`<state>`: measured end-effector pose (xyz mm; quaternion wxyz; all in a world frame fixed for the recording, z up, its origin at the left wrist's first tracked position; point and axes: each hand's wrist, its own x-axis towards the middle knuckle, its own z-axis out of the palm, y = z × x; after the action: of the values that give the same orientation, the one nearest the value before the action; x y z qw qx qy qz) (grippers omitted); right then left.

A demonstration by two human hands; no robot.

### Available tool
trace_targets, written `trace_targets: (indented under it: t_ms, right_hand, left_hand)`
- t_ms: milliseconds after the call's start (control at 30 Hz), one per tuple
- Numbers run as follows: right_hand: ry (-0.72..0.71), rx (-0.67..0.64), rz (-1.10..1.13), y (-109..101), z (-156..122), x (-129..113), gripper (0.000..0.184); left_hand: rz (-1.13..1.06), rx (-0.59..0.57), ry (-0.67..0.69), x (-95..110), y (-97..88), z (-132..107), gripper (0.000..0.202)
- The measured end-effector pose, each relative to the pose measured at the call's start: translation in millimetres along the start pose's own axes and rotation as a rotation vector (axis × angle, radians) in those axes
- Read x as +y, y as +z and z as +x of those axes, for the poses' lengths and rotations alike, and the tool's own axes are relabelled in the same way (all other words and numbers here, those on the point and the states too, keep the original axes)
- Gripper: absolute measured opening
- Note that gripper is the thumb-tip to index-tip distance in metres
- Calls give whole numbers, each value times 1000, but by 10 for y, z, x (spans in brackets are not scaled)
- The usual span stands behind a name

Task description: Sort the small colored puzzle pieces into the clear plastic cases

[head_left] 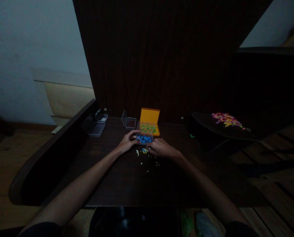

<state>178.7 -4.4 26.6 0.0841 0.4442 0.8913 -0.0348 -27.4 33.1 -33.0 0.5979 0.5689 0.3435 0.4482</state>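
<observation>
Landmark: the clear box (142, 144) holding blue pieces (144, 138), just above the middle of the dark tabletop (127, 187) before you. Nearest you, in front of the box, pale bits (147, 171) lie scattered; closer to it sits a small blue-and-yellow cluster (144, 151). Your right hand (161, 147) is at the box's near right corner, fingers curled; cannot tell whether they pinch a piece. Your left hand (128, 142) has thumb and fingers closed on the box's left end. Directly behind the box, the orange case (149, 115) stands with its lid raised, green pieces (154, 129) in its base. To the left of the box and slightly behind it, a small hinged box (124, 119) stands with its lid up, dark reddish contents inside. Well left of the box, a shallow clear tray (96, 129) lies on the tabletop, and just behind that a smaller container (104, 116) shows something white. Far right of the box, a heap of multicoloured beads (227, 120) rests on a dark ledge (208, 128). Behind everything, a dark upright panel (161, 49) rises.
</observation>
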Motion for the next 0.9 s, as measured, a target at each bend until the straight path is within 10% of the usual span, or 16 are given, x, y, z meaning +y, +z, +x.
trace_targets:
  t_ms: [900]
  right_hand:
    - [49, 203, 144, -234, 126, 8, 27]
  left_hand:
    - [-76, -7, 8, -27, -5, 19, 57]
